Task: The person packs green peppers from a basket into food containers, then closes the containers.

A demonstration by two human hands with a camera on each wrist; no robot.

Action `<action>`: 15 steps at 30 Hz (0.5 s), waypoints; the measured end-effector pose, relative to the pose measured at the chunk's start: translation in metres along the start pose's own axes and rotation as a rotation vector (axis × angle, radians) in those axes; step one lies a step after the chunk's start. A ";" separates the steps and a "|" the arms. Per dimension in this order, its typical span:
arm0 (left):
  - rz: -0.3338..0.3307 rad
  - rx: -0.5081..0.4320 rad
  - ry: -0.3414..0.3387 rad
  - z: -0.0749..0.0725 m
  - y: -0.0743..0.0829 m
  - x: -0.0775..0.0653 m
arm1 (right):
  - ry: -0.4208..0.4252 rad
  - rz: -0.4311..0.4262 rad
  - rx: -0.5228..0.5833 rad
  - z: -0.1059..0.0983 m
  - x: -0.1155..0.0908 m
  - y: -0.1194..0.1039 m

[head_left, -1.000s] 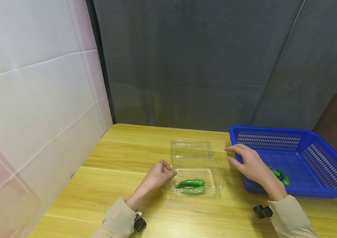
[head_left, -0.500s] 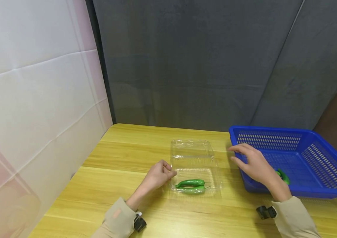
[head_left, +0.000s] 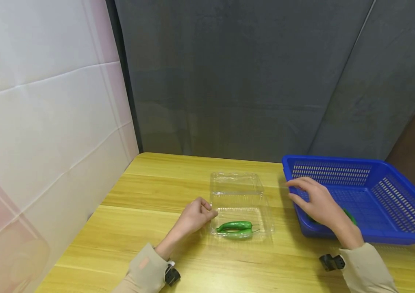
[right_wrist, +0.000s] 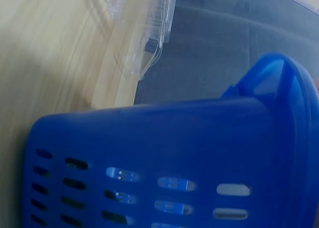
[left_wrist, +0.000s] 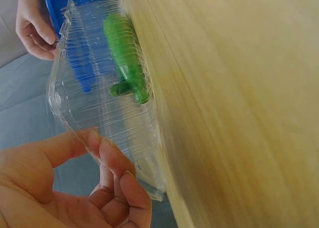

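Note:
My left hand (head_left: pixel 194 216) pinches the left rim of a clear plastic clamshell box (head_left: pixel 242 211) between thumb and fingers. The lid (head_left: pixel 236 183) lies folded back behind the box. Two green chili peppers, a darker one (head_left: pixel 236 225) and a paler one (head_left: pixel 241 233), lie side by side along the near part of the base. Over the left side of a blue plastic basket (head_left: pixel 364 203) hovers my right hand (head_left: pixel 317 203), fingers loosely bent and thumb apart, nothing between them. Behind that wrist a bit of green pepper (head_left: pixel 350 216) shows in the basket; the rest is hidden.
The wooden table (head_left: pixel 148 179) meets a dark grey curtain (head_left: pixel 222 81) at its back edge and a pale curtain (head_left: pixel 46 122) on the left. In the right wrist view the basket's slotted wall (right_wrist: pixel 149 138) fills the lower half.
My right hand has shifted a little to the right, farther over the basket, and now covers more of the green peppers there. The left hand and the box have stayed put.

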State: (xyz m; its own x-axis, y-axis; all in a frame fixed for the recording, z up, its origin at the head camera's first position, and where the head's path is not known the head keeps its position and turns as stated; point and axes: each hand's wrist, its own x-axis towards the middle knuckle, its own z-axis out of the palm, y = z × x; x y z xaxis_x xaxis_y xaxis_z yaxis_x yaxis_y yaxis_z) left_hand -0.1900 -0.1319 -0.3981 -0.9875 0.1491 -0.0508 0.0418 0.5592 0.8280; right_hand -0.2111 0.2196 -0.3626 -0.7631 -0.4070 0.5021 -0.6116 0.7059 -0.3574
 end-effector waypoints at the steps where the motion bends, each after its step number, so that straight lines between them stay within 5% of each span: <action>1: -0.001 0.002 0.001 0.000 0.000 0.000 | 0.002 0.001 -0.001 0.000 0.000 0.000; 15: 0.009 -0.004 0.000 0.000 0.000 0.000 | -0.013 0.042 0.012 -0.004 -0.004 0.006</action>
State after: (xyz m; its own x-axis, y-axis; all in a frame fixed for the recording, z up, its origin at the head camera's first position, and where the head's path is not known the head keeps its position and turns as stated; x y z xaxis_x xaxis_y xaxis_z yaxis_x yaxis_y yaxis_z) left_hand -0.1901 -0.1317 -0.3981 -0.9871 0.1542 -0.0434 0.0501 0.5544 0.8308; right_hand -0.2104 0.2277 -0.3639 -0.7907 -0.3851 0.4760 -0.5816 0.7154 -0.3873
